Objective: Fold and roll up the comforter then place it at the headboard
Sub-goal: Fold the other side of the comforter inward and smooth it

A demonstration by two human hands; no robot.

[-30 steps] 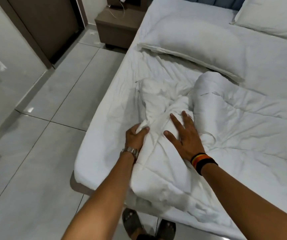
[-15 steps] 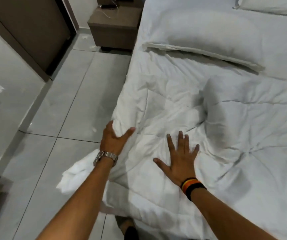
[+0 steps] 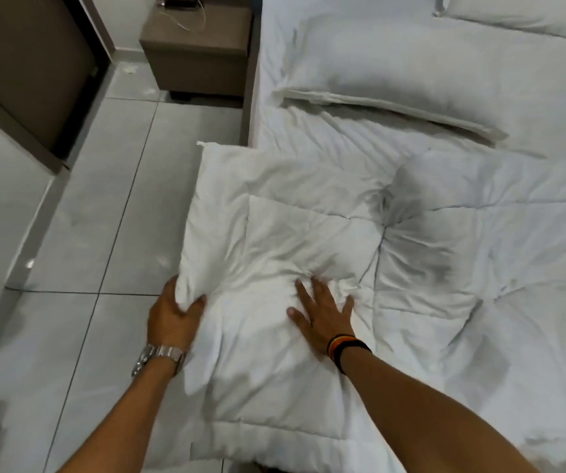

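Comforter (image 3: 309,240) lies spread, unrolled; left hand (image 3: 172,319) grips its edge, right hand (image 3: 322,319) presses flat. Folding barely begun.

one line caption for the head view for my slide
Left hand grips the comforter's edge while the right hand presses it flat.

White quilted comforter (image 3: 309,240), stitched in square panels, heavily creased, lying spread over the bed's near half. Left portion hangs past the mattress edge above the floor tiles, far corner sticking out flat. A raised puffy fold sits right of centre, just below the pillow. Near edge droops off the foot of the bed.
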